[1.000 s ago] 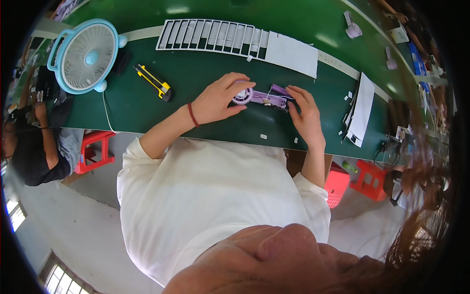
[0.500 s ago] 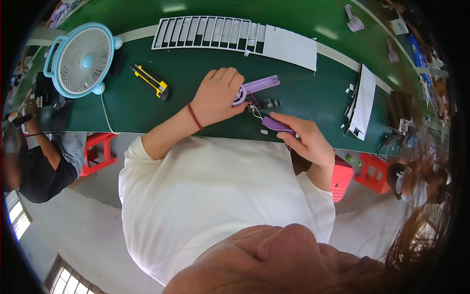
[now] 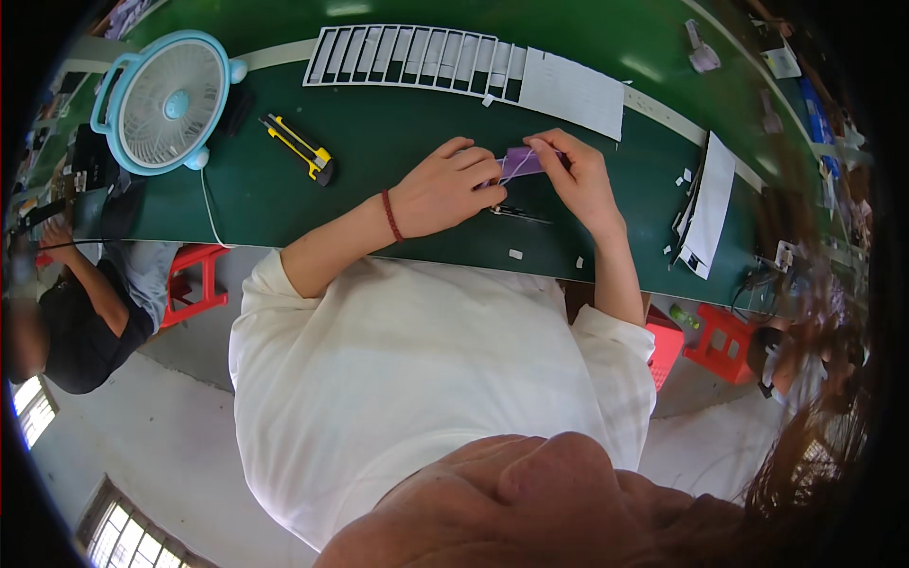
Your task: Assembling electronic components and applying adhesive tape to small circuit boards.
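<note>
My left hand is closed over a light purple plastic casing, which its fingers mostly hide. To its right, a darker purple battery with thin white wires lies over the casing's long part. My right hand pinches the battery's far right end with thumb and fingers. Below my left fingertips, a small dark part hangs or lies close to the table; it is blurred, and whether it is joined to the wires I cannot tell.
A yellow-black utility knife and a blue desk fan are at left. A white slotted sheet lies at the back. White boards are stacked right, with paper scraps about. A person sits at far left.
My right hand has moved up and away from me, carrying the battery from near the table's front edge to the casing. The left hand has shifted slightly right and toward me.
</note>
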